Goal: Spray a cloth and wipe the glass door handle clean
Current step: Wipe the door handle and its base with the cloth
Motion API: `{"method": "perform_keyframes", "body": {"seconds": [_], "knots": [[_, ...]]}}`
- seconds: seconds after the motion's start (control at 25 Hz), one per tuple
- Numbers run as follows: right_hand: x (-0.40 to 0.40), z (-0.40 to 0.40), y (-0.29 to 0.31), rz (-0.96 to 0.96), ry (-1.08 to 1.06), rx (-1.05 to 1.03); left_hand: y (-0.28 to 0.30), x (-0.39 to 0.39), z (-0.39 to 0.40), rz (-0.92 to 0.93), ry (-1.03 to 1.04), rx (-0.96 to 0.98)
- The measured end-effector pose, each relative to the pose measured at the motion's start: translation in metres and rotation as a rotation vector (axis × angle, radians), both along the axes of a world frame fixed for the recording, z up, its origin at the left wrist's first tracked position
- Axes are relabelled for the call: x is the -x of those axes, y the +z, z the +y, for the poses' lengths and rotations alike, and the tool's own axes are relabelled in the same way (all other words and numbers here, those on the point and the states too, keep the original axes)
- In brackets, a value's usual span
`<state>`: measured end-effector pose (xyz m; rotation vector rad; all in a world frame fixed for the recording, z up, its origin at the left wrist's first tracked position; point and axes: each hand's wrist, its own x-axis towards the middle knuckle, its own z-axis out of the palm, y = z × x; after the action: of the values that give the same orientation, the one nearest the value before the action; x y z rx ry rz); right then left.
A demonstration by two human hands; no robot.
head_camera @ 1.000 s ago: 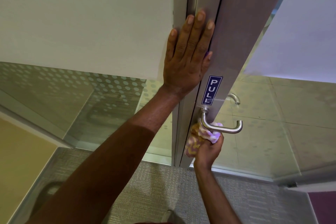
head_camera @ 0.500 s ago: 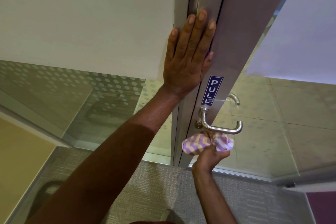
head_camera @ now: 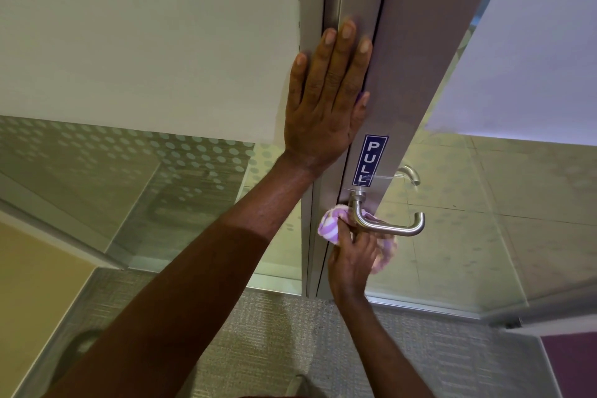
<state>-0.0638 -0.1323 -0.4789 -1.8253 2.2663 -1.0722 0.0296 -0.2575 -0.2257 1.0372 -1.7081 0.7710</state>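
Note:
A brushed steel lever handle (head_camera: pixel 392 227) sticks out from the grey metal door frame (head_camera: pixel 416 52), below a blue PULL sticker (head_camera: pixel 370 160). My right hand (head_camera: pixel 350 263) grips a bunched pink-and-white striped cloth (head_camera: pixel 329 225) and presses it against the handle's neck from below. Part of the cloth (head_camera: pixel 386 254) shows to the right of my fingers, under the lever. My left hand (head_camera: pixel 326 100) lies flat on the frame edge above the sticker, fingers spread, holding nothing.
Glass panels with a dotted frosted band (head_camera: pixel 161 152) flank the door. A second handle (head_camera: pixel 410 173) shows through the glass on the far side. Grey carpet (head_camera: pixel 284 333) covers the floor below. No spray bottle is in view.
My right hand dropped the cloth below the handle, then raised it back up against the handle's neck near the frame. My left hand has stayed flat on the frame.

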Motion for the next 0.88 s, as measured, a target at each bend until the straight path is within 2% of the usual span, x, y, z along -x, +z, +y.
{"method": "perform_keyframes", "body": {"seconds": [0.12,0.2,0.32,0.36,0.52,0.72,0.76,0.88], "knots": [[0.006,-0.003,-0.001,0.077,0.058,-0.022,0.0,0.0,0.0,-0.003,-0.005,0.0],[0.017,-0.002,-0.007,0.055,0.043,-0.03,0.001,0.0,0.001,-0.008,-0.001,-0.004],[0.033,0.003,-0.013,-0.259,-0.149,-0.102,0.001,0.0,0.0,-0.013,0.005,-0.003],[0.035,0.004,-0.014,-0.285,-0.161,-0.099,0.001,0.0,0.0,-0.01,0.008,-0.001],[0.019,0.0,-0.006,-0.102,0.03,0.026,-0.001,0.0,-0.001,0.0,0.021,0.009],[0.032,-0.003,-0.008,0.003,0.17,0.057,0.0,0.0,-0.001,0.009,0.032,0.01],[0.037,-0.002,-0.011,-0.045,0.175,0.059,0.001,0.0,0.0,0.012,0.034,0.005],[0.025,0.0,-0.005,-0.441,0.008,0.086,0.001,0.0,0.001,0.016,0.036,-0.001]]}}
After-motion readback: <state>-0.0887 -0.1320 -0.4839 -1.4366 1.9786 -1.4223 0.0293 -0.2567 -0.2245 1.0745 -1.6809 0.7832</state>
